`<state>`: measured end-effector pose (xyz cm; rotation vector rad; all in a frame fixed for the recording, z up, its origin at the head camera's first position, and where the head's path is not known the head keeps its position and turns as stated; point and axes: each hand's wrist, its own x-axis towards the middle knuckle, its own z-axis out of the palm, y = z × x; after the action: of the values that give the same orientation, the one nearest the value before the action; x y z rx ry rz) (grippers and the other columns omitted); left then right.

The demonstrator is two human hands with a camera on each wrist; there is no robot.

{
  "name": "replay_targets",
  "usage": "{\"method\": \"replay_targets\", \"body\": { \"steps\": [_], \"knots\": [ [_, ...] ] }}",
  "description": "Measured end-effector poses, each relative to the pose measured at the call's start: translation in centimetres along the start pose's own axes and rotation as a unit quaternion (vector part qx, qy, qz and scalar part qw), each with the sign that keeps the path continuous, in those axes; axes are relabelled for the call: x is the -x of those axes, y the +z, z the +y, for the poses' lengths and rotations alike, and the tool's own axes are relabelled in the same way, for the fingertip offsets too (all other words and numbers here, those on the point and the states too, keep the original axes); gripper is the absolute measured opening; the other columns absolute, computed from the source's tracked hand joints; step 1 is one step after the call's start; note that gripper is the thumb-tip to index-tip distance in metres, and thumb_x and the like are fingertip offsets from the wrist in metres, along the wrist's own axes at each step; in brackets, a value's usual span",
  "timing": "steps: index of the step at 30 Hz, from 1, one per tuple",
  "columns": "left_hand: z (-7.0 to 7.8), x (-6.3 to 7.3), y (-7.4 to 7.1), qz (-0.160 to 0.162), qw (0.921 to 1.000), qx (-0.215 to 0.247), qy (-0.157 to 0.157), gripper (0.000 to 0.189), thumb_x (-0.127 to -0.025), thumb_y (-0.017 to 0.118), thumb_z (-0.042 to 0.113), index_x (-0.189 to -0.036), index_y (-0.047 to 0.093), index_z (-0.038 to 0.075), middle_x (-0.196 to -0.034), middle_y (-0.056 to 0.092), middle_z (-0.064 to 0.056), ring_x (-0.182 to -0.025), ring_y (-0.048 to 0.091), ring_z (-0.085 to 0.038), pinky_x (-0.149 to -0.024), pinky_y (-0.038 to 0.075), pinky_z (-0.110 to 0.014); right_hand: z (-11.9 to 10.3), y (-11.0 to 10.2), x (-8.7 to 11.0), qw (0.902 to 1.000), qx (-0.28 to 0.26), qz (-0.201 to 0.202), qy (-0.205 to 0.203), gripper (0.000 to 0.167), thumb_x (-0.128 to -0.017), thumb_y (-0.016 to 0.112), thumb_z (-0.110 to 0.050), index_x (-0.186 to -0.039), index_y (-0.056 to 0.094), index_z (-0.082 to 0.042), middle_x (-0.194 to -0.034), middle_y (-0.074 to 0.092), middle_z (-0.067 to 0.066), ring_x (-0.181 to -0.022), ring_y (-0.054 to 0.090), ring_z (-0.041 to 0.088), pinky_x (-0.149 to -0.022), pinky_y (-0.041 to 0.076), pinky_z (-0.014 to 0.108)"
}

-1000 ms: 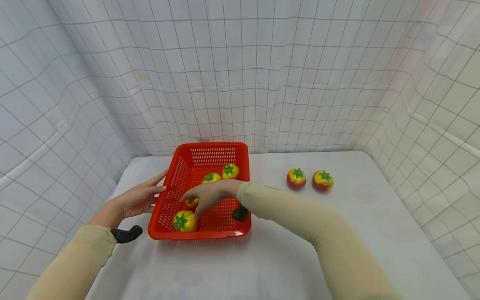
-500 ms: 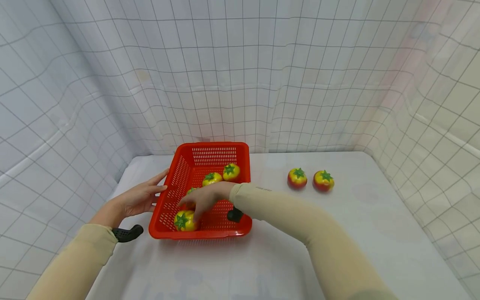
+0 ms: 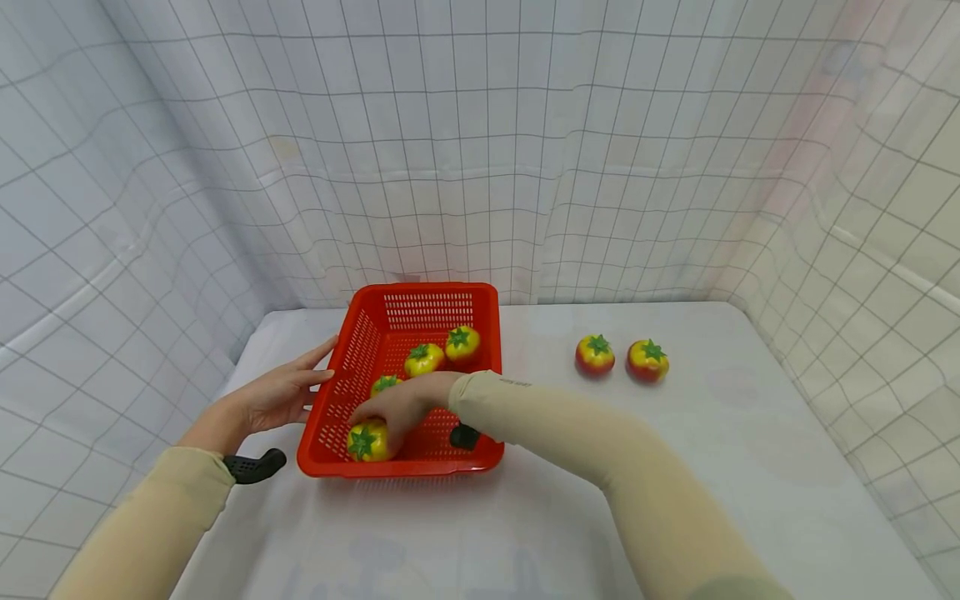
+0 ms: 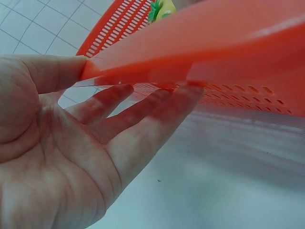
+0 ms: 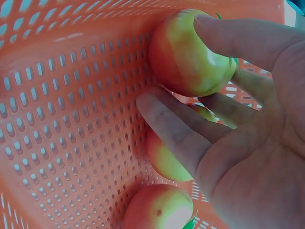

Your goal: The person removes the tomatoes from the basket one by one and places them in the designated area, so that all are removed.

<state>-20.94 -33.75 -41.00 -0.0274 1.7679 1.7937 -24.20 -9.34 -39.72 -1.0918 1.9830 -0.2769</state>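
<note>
A red plastic basket (image 3: 431,469) with slotted walls stands on the left half of the white table. My left hand (image 3: 281,396) is at its left side; the left wrist view shows long, nearly straight fingers (image 4: 157,114) touching the wall beneath the rim, the thumb at the rim's edge. Inside the basket, my right hand (image 3: 401,408) holds the nearest toy tomato (image 3: 367,442), red and yellow with a green star-shaped top. In the right wrist view the thumb lies on one side of this tomato (image 5: 186,57), fingers on the other; some fingertips are hidden.
Farther back in the basket sit more toy tomatoes, one just behind the hand (image 3: 386,384), another mid-basket (image 3: 423,359) and one by the right wall (image 3: 462,342). Two toy tomatoes (image 3: 595,357) (image 3: 647,362) rest on the table's right half. White gridded curtains surround the table (image 3: 712,467).
My right hand has lowered toward the front of the basket and closed around the nearest toy tomato, uncovering the one behind it. The left hand and basket stay put.
</note>
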Motion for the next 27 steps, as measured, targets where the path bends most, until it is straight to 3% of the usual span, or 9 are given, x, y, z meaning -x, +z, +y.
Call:
{"method": "replay_targets", "body": {
  "steps": [11, 27],
  "knots": [
    [0.0, -0.1, 0.0, -0.001, 1.0000, 0.002, 0.000, 0.071, -0.112, 0.041, 0.024, -0.164, -0.005, 0.040, -0.166, 0.013, -0.022, -0.127, 0.055, -0.033, -0.098, 0.052, -0.054, -0.3, 0.7, -0.8, 0.9999, 0.013, 0.003, -0.001, 0.078, -0.088, 0.081, -0.019, -0.153, 0.044, -0.039, -0.135, 0.049, -0.015, -0.120, 0.043, 0.006, -0.104, 0.042, 0.028],
    [0.1, 0.0, 0.0, -0.002, 1.0000, -0.001, -0.001, 0.071, -0.112, 0.041, 0.025, -0.164, -0.006, 0.039, -0.166, 0.012, -0.023, -0.128, 0.054, -0.034, -0.099, 0.051, -0.055, 0.0, 1.0, -1.1, 0.9999, 0.002, 0.010, -0.005, 0.074, -0.089, 0.081, -0.017, -0.151, 0.045, -0.037, -0.133, 0.049, -0.013, -0.119, 0.043, 0.007, -0.099, 0.044, 0.025]
  ]
}}
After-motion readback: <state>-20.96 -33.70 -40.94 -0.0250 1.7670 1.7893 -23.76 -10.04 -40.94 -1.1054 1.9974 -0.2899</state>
